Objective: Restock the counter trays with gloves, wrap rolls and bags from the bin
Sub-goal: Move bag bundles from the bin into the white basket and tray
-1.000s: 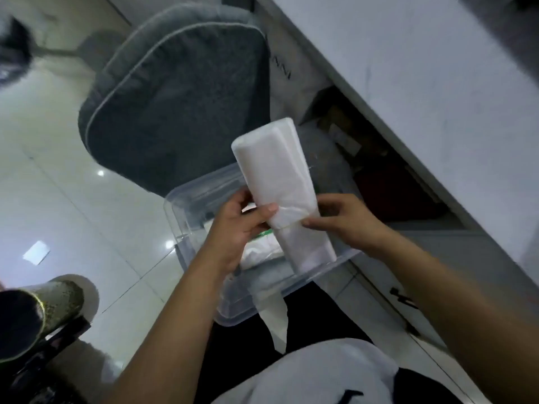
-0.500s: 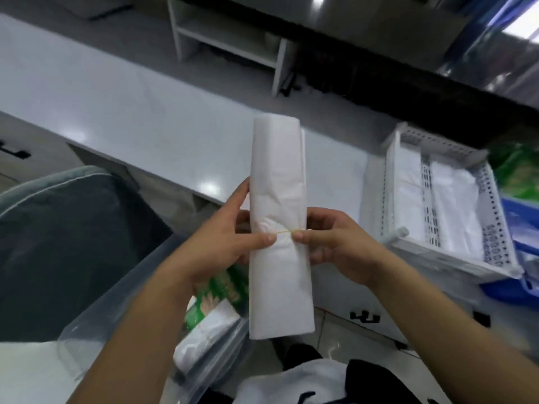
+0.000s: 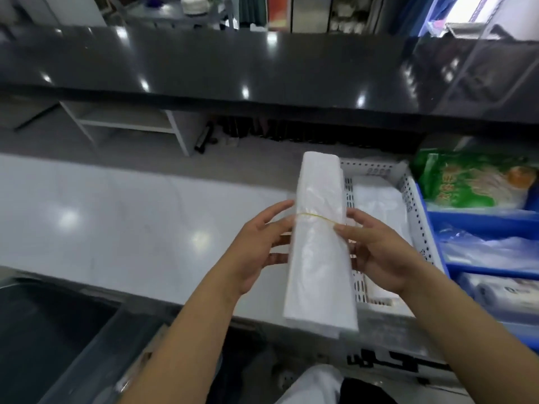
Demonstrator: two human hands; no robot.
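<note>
Bundle of bags: a long, flat stack of thin white plastic, soft and a little see-through, folded into a tall shape. It is held upright in the air, over the front edge of the counter and just left of the white tray.
Rubber band: a thin yellow loop is wrapped around the bundle, above its middle.
Left hand: it is placed on the left side of the bundle. The fingers are spread and partly open, and the tips are tucked behind the plastic.
Right hand: it is cupped around the right side of the bundle. The thumb tip is pressed on the band.
White tray: hard plastic with many small holes in its walls. More white bags are lying flat inside.
Blue trays: smooth plastic, set to the right of the white one. A green packet and clear wrapped things are kept in them.
Counter: pale, smooth and shiny.
</note>
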